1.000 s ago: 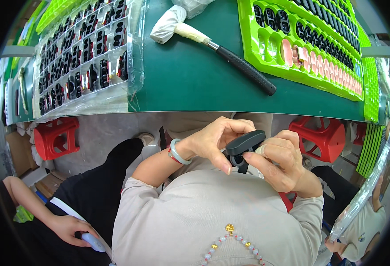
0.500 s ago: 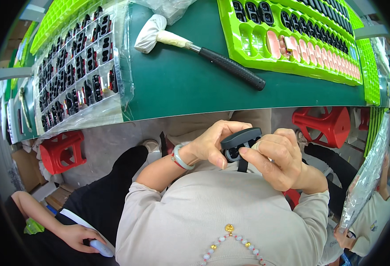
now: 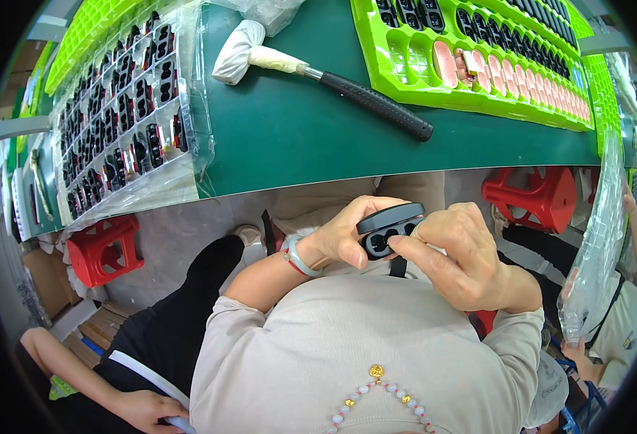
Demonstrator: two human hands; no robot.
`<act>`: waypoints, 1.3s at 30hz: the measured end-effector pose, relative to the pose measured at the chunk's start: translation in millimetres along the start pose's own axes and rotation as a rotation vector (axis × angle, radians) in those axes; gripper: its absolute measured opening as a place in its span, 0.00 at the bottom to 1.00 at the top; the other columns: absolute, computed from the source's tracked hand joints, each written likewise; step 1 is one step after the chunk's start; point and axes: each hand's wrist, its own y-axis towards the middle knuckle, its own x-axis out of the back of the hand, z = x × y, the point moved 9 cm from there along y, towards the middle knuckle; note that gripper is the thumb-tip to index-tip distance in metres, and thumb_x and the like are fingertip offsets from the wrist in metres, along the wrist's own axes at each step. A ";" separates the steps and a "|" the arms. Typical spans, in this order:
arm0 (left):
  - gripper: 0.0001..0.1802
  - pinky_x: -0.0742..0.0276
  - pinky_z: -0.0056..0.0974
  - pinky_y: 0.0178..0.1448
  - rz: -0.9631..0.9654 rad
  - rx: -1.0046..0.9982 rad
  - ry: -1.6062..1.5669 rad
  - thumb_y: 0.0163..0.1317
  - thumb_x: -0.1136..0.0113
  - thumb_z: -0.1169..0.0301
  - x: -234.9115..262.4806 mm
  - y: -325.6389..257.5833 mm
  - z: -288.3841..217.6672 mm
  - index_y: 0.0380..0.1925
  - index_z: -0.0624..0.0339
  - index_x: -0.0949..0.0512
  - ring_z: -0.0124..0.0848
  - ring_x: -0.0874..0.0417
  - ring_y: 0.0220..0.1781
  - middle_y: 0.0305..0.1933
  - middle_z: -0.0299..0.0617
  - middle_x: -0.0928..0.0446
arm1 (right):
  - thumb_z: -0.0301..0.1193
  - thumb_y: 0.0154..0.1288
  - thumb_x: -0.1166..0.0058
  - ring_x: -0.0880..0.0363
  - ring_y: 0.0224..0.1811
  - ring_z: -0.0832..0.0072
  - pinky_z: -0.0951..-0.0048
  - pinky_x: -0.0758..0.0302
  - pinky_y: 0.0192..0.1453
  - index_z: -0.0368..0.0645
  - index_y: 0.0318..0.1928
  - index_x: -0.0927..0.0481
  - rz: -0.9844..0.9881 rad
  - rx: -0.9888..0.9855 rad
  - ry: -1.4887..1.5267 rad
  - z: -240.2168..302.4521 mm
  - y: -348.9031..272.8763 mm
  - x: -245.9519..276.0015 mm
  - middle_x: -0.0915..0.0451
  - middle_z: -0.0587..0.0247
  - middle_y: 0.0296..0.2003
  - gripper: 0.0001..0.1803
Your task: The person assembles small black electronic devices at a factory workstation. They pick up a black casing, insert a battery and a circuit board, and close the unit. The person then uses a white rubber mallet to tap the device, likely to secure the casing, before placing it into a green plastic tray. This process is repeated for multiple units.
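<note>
Both hands hold a small black case (image 3: 389,228) with its lid hinged open, close to my chest and below the green table's front edge (image 3: 405,170). My left hand (image 3: 347,231) grips the case from the left, thumb on its lower shell. My right hand (image 3: 470,260) wraps it from the right, with fingertips at the two dark recesses inside. A pale bangle sits on my left wrist.
A hammer (image 3: 333,76) with a cloth-wrapped head lies on the table. A clear tray of black cases (image 3: 123,123) lies at the left, green trays (image 3: 492,65) at the right. Red stools (image 3: 101,249) stand below. Other people sit on both sides.
The view has shifted so the table sits higher and closer. My hands keep the open black case at my chest, with the fingers of my right hand working slightly at its inside.
</note>
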 end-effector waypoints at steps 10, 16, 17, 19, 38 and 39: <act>0.48 0.29 0.28 0.46 0.150 -0.015 0.052 0.25 0.21 0.47 -2.1 1.9 0.3 0.46 0.68 0.26 0.24 0.23 0.41 0.39 0.36 0.25 | 0.26 0.35 0.43 0.27 0.30 0.70 0.70 0.36 0.32 0.35 0.38 0.19 -0.036 0.040 -0.031 3.8 -3.8 -2.4 0.26 0.62 0.32 0.22; 0.51 0.34 0.32 0.47 0.176 0.011 0.086 0.21 0.20 0.42 -13.4 2.2 -2.2 0.42 0.69 0.25 0.27 0.28 0.42 0.40 0.38 0.29 | 0.29 0.34 0.42 0.28 0.30 0.75 0.73 0.38 0.33 0.41 0.36 0.16 -0.128 0.173 -0.246 27.2 -16.5 -1.1 0.29 0.66 0.34 0.20; 0.51 0.33 0.32 0.47 0.192 0.000 0.095 0.21 0.20 0.43 -15.0 2.4 -2.8 0.42 0.69 0.25 0.27 0.28 0.42 0.40 0.39 0.28 | 0.28 0.34 0.43 0.28 0.30 0.76 0.74 0.38 0.33 0.42 0.35 0.16 -0.145 0.189 -0.273 30.6 -19.0 -1.5 0.30 0.67 0.34 0.20; 0.49 0.32 0.32 0.51 0.219 0.004 0.022 0.20 0.18 0.51 -18.2 0.0 0.1 0.44 0.70 0.26 0.28 0.26 0.45 0.42 0.41 0.28 | 0.28 0.36 0.43 0.28 0.33 0.78 0.74 0.39 0.34 0.46 0.36 0.15 -0.151 0.199 -0.303 34.1 -25.2 -2.7 0.31 0.69 0.34 0.19; 0.47 0.28 0.33 0.54 0.265 0.064 -0.077 0.19 0.16 0.60 -15.1 5.2 9.8 0.45 0.70 0.26 0.29 0.24 0.47 0.43 0.42 0.27 | 0.27 0.37 0.42 0.27 0.34 0.76 0.75 0.40 0.33 0.47 0.35 0.15 -0.119 0.121 -0.259 25.9 -29.9 -6.7 0.29 0.67 0.34 0.17; 0.46 0.29 0.32 0.56 0.312 0.042 -0.081 0.23 0.16 0.63 -16.0 5.5 9.1 0.47 0.70 0.27 0.28 0.24 0.48 0.45 0.41 0.28 | 0.27 0.37 0.42 0.27 0.34 0.76 0.75 0.40 0.33 0.47 0.35 0.15 -0.132 0.129 -0.264 25.9 -31.5 -7.1 0.29 0.67 0.34 0.17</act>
